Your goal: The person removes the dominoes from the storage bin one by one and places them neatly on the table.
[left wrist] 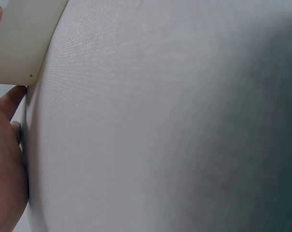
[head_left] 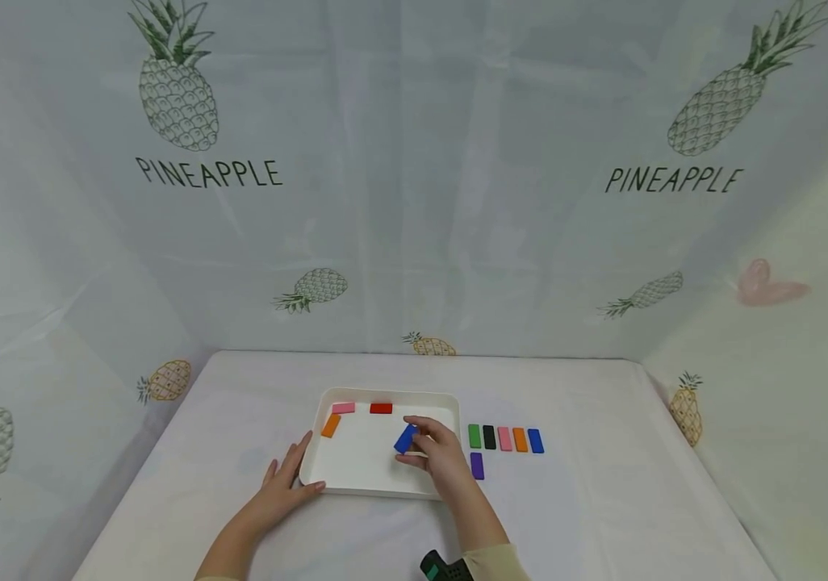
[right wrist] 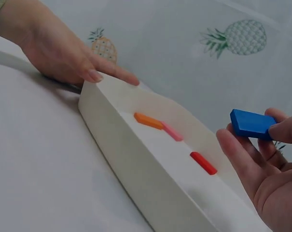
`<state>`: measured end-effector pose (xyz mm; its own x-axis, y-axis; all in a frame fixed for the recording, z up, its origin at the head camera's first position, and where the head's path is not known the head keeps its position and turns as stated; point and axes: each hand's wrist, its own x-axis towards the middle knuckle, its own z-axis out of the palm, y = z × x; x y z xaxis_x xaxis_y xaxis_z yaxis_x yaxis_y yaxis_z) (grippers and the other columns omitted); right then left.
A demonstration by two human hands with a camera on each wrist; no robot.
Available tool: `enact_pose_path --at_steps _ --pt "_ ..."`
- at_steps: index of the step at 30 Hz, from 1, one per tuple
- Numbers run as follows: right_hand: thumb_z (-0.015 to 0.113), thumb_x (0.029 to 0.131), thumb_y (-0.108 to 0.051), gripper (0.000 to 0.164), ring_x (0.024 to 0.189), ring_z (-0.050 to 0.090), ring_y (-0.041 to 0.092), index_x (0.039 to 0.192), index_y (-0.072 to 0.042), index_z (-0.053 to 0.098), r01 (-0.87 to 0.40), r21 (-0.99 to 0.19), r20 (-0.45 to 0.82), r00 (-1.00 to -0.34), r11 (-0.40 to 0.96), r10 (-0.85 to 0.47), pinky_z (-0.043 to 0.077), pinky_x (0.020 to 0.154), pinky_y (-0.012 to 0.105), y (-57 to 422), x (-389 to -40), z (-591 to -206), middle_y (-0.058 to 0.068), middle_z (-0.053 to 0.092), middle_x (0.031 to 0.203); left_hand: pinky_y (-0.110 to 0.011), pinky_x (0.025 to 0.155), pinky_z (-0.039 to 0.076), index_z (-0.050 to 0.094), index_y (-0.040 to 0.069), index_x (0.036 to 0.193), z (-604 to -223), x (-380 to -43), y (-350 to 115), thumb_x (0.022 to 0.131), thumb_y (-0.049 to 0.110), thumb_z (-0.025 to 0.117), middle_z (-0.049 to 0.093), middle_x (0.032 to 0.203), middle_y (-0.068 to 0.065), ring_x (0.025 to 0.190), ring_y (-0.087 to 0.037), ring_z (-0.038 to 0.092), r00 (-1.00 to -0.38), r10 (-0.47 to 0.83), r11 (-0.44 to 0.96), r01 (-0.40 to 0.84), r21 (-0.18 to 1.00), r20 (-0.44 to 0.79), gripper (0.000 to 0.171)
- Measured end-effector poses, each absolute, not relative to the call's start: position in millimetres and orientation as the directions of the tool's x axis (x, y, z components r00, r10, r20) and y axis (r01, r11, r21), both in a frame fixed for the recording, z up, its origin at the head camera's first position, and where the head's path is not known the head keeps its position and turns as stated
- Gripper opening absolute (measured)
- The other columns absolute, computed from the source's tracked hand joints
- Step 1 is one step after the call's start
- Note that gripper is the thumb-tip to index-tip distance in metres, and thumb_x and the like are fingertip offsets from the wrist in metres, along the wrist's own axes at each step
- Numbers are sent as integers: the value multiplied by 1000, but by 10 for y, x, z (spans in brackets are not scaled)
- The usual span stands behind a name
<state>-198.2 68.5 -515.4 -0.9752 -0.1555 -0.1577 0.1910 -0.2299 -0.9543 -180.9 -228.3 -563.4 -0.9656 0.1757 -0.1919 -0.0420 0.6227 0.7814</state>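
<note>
A blue rectangular block point(head_left: 405, 438) is pinched between the thumb and fingers of my right hand point(head_left: 445, 461), held above the right part of a white tray point(head_left: 359, 470). In the right wrist view the blue block point(right wrist: 252, 124) shows its flat face, clear of the tray. My left hand point(head_left: 278, 494) rests at the tray's near left corner, its thumb on the front edge and its fingers stretched along the left side. Inside the tray lie an orange block point(head_left: 330, 425) by the left wall, a pink block point(head_left: 344, 407) and a red block point(head_left: 381, 408) along the far wall.
Right of the tray stands a row of blocks: green point(head_left: 474, 436), black point(head_left: 490, 437), pink point(head_left: 504, 439), orange point(head_left: 520, 440) and blue point(head_left: 536, 440). A purple block point(head_left: 477, 466) lies nearer me. Pineapple-print cloth point(head_left: 414, 202) surrounds the white table point(head_left: 639, 484).
</note>
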Motion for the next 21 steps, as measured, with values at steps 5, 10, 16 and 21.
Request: enact_pose_path --at_steps 5,10,16,21 --pt "39 101 2 36 88 58 22 134 9 49 206 -951 -171 -971 -231 -165 57 80 39 771 -1846 -5165 17 51 103 -54 113 -14 12 17 158 -5662 -1828 -2286 84 42 74 16 160 -17 147 -38 1 -966 175 621 -44 782 -192 99" --pt "40 101 0 36 89 56 23 134 9 49 197 -953 -167 -975 -228 -145 57 80 38 863 -1757 -5166 16 50 107 -54 113 -15 12 15 158 -5633 -1837 -2301 85 41 74 15 161 -17 147 -38 1 -966 183 612 -34 790 -183 99" --pt "47 100 -1 34 86 61 21 132 9 48 161 -960 -145 -986 -228 -85 58 79 38 994 -1684 -5157 15 52 109 -56 112 -15 12 13 157 -5599 -1790 -2290 85 37 74 14 160 -18 147 -40 0 -965 186 599 -39 800 -186 98" --pt "51 99 -2 32 81 62 21 129 9 49 131 -967 -128 -991 -220 -26 58 79 36 1165 -1643 -5120 15 53 105 -59 111 -15 13 9 157 -5565 -1755 -2246 85 35 75 16 159 -23 145 -44 -1 -966 190 596 -29 802 -177 98"
